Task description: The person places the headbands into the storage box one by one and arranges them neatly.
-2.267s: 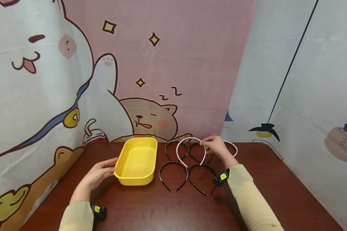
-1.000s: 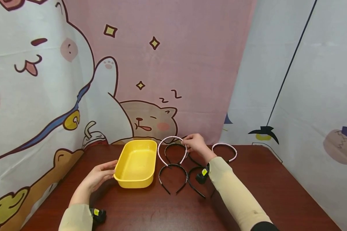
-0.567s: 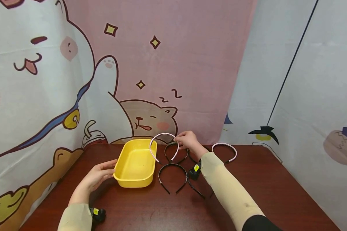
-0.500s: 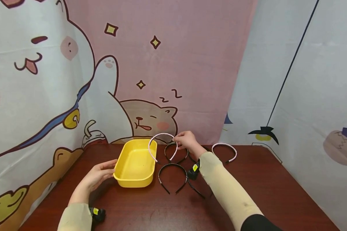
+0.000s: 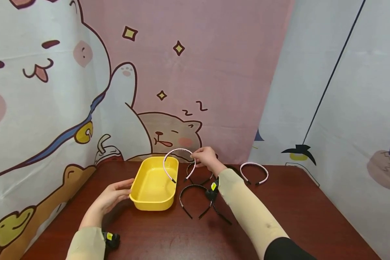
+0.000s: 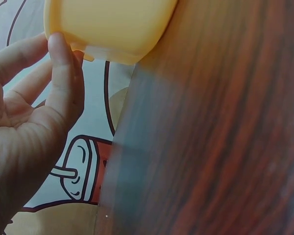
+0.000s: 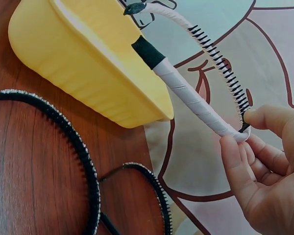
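In the head view my right hand [image 5: 205,159] pinches a pale pink headband [image 5: 169,157] between thumb and fingers. It hangs above the right rim of a yellow tray [image 5: 132,195], its dark-tipped ends pointing downward. Small black teeth line the band's inner side in the right wrist view, where the fingertips grip its curve. My left hand [image 5: 112,195] touches the tray's left side with its fingers extended; the left wrist view shows fingertips [image 6: 59,44] at the rim. Black headbands [image 5: 182,196] lie right of the tray, some partly hidden by my right arm.
Another pale pink headband [image 5: 264,173] lies at the back right of the dark red wooden table [image 5: 299,209]. A cartoon-printed cloth [image 5: 227,72] hangs behind the table. Near the tray, the right wrist view shows two black headbands, one a black headband with shiny trim [image 7: 85,147].
My right hand has carried the pink headband leftward, from over the black headbands to above the tray's right rim. My left hand and the tray have stayed in place.
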### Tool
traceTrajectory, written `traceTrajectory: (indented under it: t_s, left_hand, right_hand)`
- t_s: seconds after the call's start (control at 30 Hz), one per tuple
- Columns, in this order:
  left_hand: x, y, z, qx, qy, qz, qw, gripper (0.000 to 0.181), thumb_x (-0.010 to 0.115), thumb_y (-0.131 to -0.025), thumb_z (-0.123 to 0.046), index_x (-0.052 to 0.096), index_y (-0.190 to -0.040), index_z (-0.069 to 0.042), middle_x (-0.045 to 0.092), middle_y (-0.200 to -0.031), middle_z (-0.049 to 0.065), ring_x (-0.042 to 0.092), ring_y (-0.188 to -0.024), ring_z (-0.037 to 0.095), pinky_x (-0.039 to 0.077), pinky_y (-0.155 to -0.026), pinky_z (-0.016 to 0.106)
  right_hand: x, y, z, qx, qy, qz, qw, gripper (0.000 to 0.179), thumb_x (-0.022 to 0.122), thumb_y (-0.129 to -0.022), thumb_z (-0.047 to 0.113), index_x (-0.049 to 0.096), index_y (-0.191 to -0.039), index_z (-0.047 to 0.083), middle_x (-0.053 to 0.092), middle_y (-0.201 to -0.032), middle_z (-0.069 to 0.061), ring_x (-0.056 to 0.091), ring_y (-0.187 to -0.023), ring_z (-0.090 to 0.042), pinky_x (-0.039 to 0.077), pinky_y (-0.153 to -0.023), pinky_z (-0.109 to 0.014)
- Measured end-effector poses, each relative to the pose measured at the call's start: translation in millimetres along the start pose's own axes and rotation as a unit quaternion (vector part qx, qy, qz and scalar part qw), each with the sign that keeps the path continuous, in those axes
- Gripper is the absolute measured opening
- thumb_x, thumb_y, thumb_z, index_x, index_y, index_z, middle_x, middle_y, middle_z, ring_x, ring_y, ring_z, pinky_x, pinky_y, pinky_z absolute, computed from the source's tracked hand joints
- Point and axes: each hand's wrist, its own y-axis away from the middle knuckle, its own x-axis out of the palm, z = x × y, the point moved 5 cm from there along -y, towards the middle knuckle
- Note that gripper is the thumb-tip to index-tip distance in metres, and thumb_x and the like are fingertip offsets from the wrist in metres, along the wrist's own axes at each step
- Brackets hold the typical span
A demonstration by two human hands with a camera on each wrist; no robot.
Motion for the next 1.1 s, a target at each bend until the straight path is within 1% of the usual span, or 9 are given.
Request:
traceTrajectory:
  t_s: [0.17,0.27,0.33,0.47,0.53,0.67,0.77,0.97,1.1]
  left_hand:
    - [-0.9,-1.9,1.0,-0.001,-0.002,-0.004,1.0,0.058,0.059,-0.095,-0.005,0.034,-0.147,0.005,0.039,-0.144,0.029,0.058,-0.115,0.029,0.051,-0.091,0.032]
    - [-1.1,-2.8,1.3,-0.002,0.003,-0.007,1.0,0.058,0.059,-0.095,-0.005,0.034,-0.147,0.005,0.039,-0.144,0.03,0.058,-0.114,0.029,0.052,-0.09,0.032]
    - [-1.4,-3.1,1.2,-0.001,0.008,-0.008,0.9999,0.058,0.059,-0.095,-0.005,0.034,-0.147,0.006,0.039,-0.143,0.03,0.059,-0.113,0.029,0.052,-0.089,0.03]
    - [-1.7,-3.1,2.0,0.0,0.012,-0.008,0.9999,0.058,0.059,-0.095,-0.004,0.034,-0.146,0.007,0.04,-0.143,0.031,0.06,-0.112,0.028,0.052,-0.088,0.03]
    - [-2.0,-3.2,2.8,0.0,0.012,-0.01,0.9999,0.058,0.059,-0.095,-0.003,0.034,-0.146,0.007,0.04,-0.143,0.031,0.06,-0.111,0.028,0.052,-0.088,0.03]
    - [-1.7,-4.0,4.2,0.002,0.016,-0.012,0.9998,0.057,0.057,-0.095,-0.001,0.034,-0.146,0.008,0.04,-0.142,0.032,0.06,-0.112,0.03,0.053,-0.088,0.031]
    - [-0.3,-4.9,5.0,0.003,0.017,-0.01,0.9998,0.056,0.056,-0.095,0.0,0.034,-0.146,0.008,0.039,-0.142,0.032,0.06,-0.112,0.029,0.052,-0.088,0.03]
    - [0.3,-4.9,5.5,0.003,0.019,-0.013,0.9997,0.056,0.057,-0.095,0.0,0.035,-0.145,0.008,0.04,-0.141,0.033,0.06,-0.111,0.028,0.053,-0.087,0.029]
    - [-0.6,-3.2,4.7,0.007,0.018,-0.009,0.9998,0.056,0.056,-0.095,0.0,0.032,-0.146,0.01,0.038,-0.142,0.034,0.059,-0.112,0.029,0.053,-0.087,0.028]
  right_hand:
    - [6,-3.2,2,-0.001,-0.008,0.004,1.0,0.016,0.071,-0.083,0.006,0.067,-0.094,-0.006,0.064,-0.086,-0.016,0.06,-0.07,-0.02,0.058,-0.058,-0.033]
    - [11,-5.6,2,-0.002,-0.014,0.006,0.9999,0.017,0.07,-0.083,0.005,0.067,-0.094,-0.007,0.063,-0.081,-0.013,0.061,-0.069,-0.021,0.058,-0.058,-0.034]
    - [16,-7.0,1,0.0,-0.014,0.009,0.9999,0.018,0.071,-0.083,0.005,0.066,-0.094,-0.007,0.064,-0.084,-0.016,0.061,-0.067,-0.02,0.058,-0.058,-0.034]
    - [24,-8.4,1,0.01,-0.011,0.013,0.9998,0.019,0.072,-0.083,0.006,0.067,-0.095,-0.008,0.064,-0.087,-0.02,0.06,-0.063,-0.018,0.059,-0.062,-0.038]
    - [28,-8.9,1,0.015,-0.012,0.013,0.9997,0.019,0.072,-0.084,0.006,0.067,-0.095,-0.008,0.064,-0.084,-0.019,0.06,-0.062,-0.017,0.059,-0.063,-0.038]
    - [34,-10.4,3,0.018,-0.023,0.01,0.9995,0.018,0.071,-0.084,0.006,0.066,-0.095,-0.008,0.06,-0.074,-0.013,0.059,-0.059,-0.017,0.058,-0.058,-0.034]
    - [38,-10.8,4,0.019,-0.028,0.009,0.9994,0.018,0.071,-0.083,0.005,0.065,-0.095,-0.008,0.058,-0.072,-0.011,0.058,-0.058,-0.017,0.058,-0.058,-0.034]
    - [46,-8.9,7,0.017,-0.021,0.004,0.9996,0.018,0.072,-0.083,0.005,0.065,-0.093,-0.008,0.06,-0.075,-0.013,0.059,-0.059,-0.017,0.058,-0.058,-0.035]
    - [51,-10.4,6,0.023,-0.017,-0.002,0.9996,0.017,0.072,-0.083,0.005,0.066,-0.094,-0.007,0.064,-0.088,-0.022,0.065,-0.068,-0.025,0.057,-0.054,-0.032]
